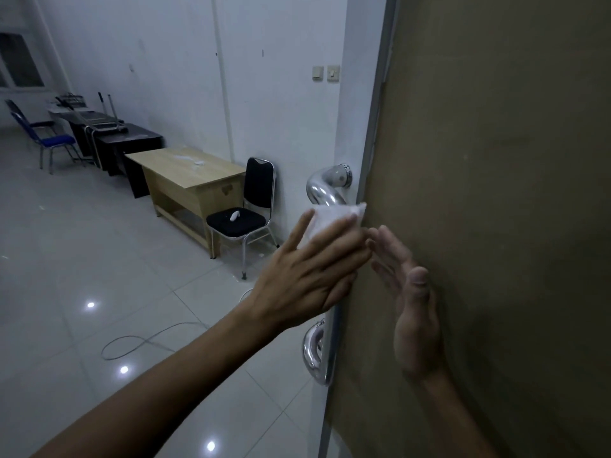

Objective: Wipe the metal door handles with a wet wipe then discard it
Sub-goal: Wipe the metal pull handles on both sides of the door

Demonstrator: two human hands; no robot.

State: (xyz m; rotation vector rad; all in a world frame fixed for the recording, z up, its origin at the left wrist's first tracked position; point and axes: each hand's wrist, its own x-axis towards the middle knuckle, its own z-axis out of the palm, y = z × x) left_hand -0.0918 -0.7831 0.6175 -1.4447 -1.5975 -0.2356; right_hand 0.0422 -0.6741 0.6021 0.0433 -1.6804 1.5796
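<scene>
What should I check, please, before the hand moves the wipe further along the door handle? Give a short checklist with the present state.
1. Wet wipe is under the left hand: ok.
2. Wipe touches the metal door handle: ok, it lies just below the upper bend.
3. Right hand steadies the door: ok, open, flat on the brown face.
4. Lower part of the handle is free: ok, nothing covers it.
5. Wipe still wet: cannot tell.
6. Bin for discarding in view: not ok, none seen.

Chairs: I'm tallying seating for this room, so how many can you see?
3. A black chair beside the wooden desk, and two blue chairs at the far left. Others may be hidden.
</scene>
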